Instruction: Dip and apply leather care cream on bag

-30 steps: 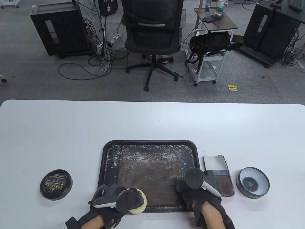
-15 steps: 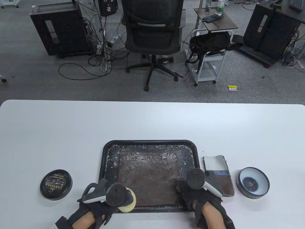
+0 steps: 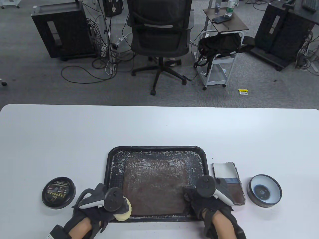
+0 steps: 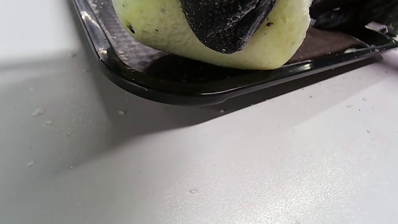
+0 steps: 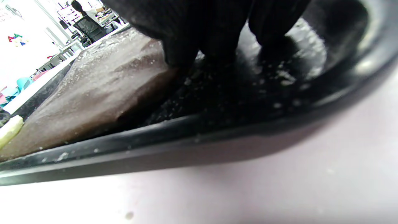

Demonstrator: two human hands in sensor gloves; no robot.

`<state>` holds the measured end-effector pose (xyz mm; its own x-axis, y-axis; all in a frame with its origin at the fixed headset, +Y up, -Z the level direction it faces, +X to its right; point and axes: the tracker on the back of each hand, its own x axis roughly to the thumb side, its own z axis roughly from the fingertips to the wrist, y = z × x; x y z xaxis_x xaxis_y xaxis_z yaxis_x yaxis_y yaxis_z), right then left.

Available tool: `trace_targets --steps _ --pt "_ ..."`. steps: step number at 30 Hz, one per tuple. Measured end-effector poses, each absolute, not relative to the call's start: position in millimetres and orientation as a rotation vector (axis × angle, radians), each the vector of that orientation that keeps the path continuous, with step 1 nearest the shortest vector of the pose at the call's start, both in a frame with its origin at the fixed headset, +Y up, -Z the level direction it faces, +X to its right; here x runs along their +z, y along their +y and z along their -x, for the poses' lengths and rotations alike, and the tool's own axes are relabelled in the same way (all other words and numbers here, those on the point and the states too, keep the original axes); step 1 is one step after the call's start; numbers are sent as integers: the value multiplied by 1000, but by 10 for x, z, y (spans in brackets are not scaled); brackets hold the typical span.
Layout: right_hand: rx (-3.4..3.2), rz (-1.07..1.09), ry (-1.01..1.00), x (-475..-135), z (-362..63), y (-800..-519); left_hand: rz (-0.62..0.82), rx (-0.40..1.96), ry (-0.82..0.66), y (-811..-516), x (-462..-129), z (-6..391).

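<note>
A flat brown leather bag [image 3: 154,186], speckled with white cream, lies in a black tray [image 3: 157,149]. My left hand [image 3: 104,203] grips a round yellow sponge [image 3: 123,211] over the tray's front left corner; in the left wrist view the sponge [image 4: 174,37] hangs just above the tray rim [image 4: 174,93]. My right hand [image 3: 199,196] rests at the bag's front right corner, and its fingers [image 5: 186,40] press down at the bag's edge [image 5: 93,102]. The open cream tin [image 3: 264,190] stands at the far right.
The tin's black lid [image 3: 58,192] lies left of the tray. A folded cloth [image 3: 228,183] lies between the tray and the cream tin. The white table [image 3: 159,124] stretches beyond the tray. White crumbs dot the table by the tray corner [image 4: 37,112].
My left hand has carried the sponge leftward, from the bag's front edge to the tray's front left corner. My right hand has stayed in place.
</note>
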<state>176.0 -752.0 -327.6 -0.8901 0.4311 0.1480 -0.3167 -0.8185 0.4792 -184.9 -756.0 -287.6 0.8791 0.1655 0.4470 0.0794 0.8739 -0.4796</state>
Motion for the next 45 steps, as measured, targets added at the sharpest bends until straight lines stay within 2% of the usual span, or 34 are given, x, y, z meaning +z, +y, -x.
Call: trace_targets --steps 16,29,35,38,45 --pt "2644 -349 629 -3271 -1770 -7530 489 46 -492 -7528 -2876 1963" --pt "2620 -367 630 -3258 -1785 -7548 381 275 -525 -7364 -2905 2141" --pt "2612 -374 629 -3253 -1794 -7554 164 416 -450 -7161 -2914 2319" --pt "2607 -376 629 -3252 -1797 -7555 -1 466 -344 -7025 -2911 2515" --pt "2606 -377 628 -3252 -1802 -7558 -266 656 -148 -6861 -2878 3010"
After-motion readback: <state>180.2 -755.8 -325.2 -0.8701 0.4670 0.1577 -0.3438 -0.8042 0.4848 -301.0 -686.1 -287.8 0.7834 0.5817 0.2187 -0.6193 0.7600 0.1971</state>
